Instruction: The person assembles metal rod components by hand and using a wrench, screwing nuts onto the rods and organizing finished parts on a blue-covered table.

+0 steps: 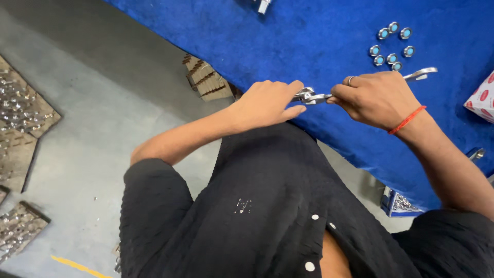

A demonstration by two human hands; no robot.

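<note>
Black shirt; metal part btwn both hands' grip.

Left hand and right hand gripping a chrome metal fitting between them; small blue-centred round caps lying just beyond the right hand on the blue table.
</note>
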